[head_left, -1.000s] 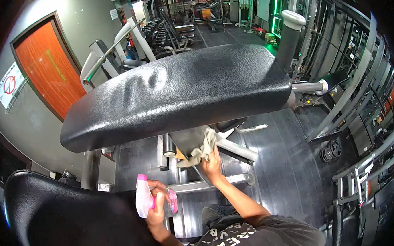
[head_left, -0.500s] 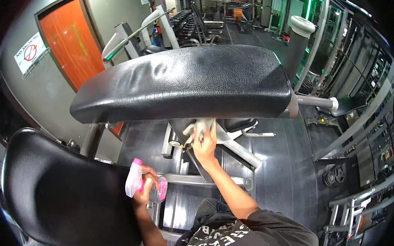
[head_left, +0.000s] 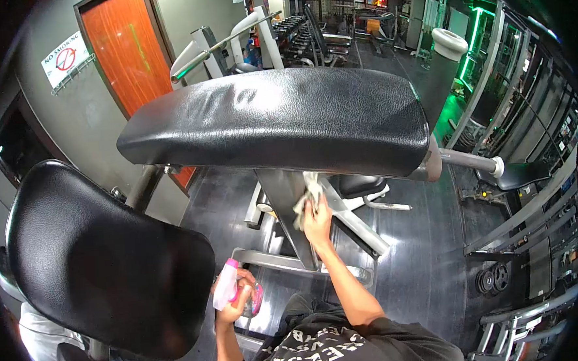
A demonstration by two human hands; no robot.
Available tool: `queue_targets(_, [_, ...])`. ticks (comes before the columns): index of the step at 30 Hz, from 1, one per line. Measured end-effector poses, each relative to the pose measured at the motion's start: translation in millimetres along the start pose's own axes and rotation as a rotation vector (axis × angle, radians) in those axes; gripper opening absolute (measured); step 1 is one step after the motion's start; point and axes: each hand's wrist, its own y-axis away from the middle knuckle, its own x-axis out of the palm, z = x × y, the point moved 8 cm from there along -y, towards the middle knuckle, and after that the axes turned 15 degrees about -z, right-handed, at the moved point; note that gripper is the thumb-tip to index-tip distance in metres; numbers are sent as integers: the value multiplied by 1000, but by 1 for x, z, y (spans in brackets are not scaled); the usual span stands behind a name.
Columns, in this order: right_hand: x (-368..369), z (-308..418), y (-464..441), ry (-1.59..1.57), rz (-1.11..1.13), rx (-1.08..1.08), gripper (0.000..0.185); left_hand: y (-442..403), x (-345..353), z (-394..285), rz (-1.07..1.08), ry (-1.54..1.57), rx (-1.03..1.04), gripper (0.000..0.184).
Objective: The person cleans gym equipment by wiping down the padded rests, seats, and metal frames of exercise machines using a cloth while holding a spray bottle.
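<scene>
My right hand [head_left: 317, 223] is closed on a pale, crumpled cloth [head_left: 312, 191]. It presses the cloth against the side of a dark metal post [head_left: 283, 200] under a long black padded cushion [head_left: 273, 126]. Lower and to the left, my left hand [head_left: 235, 302] grips a spray bottle [head_left: 225, 285] with a pink nozzle and a translucent white head. Part of a pink label shows beyond the fingers; the rest of the bottle is hidden by the hand. A black padded backrest [head_left: 110, 262] stands just left of the bottle.
A silver base bar [head_left: 273, 260] crosses the dark floor below the post. On the right, weight plates [head_left: 491, 279] lie near metal racks. An orange door [head_left: 128, 51] is at the back left, and dumbbells [head_left: 288, 30] line a far rack.
My right hand and the cloth have moved down and slightly right along the post. My left hand with the spray bottle sits lower and further right in view. The camera view has shifted.
</scene>
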Motion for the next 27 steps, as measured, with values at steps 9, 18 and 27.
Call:
queue_targets(9, [2,-9,36,62,-111,-276,52,18,0,-11,-102,3,-23,22])
queue_targets(18, [-23,-76,22,79,18,301,41,17,-2,-8,-100,-37,-23,18])
queue_targets(27, [18,70,14,114,-52,-619,61,26,-2,-9,-87,-3,-147,19])
